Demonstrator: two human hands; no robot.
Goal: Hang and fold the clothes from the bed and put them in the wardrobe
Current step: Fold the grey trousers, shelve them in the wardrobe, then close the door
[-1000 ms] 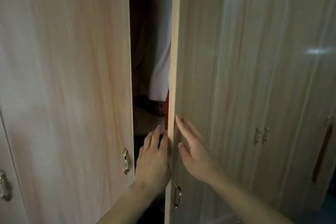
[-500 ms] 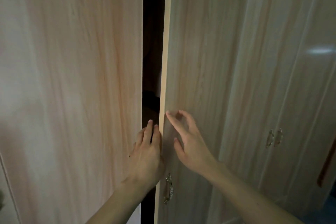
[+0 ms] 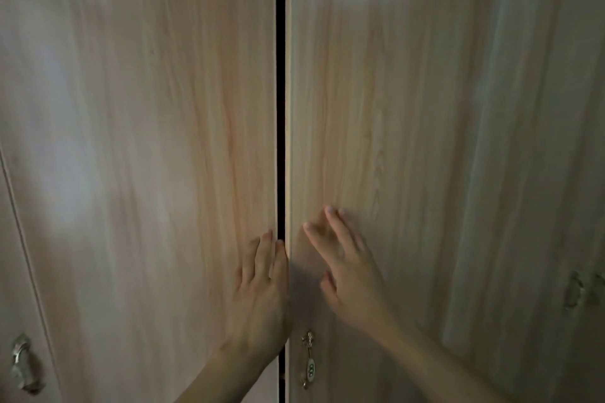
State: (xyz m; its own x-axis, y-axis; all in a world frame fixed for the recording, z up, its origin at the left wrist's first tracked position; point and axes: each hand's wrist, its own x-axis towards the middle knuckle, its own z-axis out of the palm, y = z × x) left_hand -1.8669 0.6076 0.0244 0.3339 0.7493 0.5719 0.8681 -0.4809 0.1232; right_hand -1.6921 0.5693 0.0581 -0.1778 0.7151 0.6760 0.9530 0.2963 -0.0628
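Two light wooden wardrobe doors fill the view, with only a thin dark gap between them. My left hand (image 3: 260, 294) lies flat on the left door (image 3: 147, 157), its fingers straight along the door's inner edge. My right hand (image 3: 347, 268) presses with straight spread fingers on the right door (image 3: 376, 108). A metal handle (image 3: 308, 358) hangs on the right door just below my hands. No clothes show; the inside of the wardrobe is hidden.
Another wardrobe door with a metal handle (image 3: 23, 363) stands at the far left. Further doors with a pair of handles (image 3: 582, 293) continue to the right. The room is dim, with a pale reflection high on the right door.
The gap between the two doors has narrowed from a wide opening showing hanging clothes to a thin dark slit. Both hands stayed flat on the doors and moved with them.
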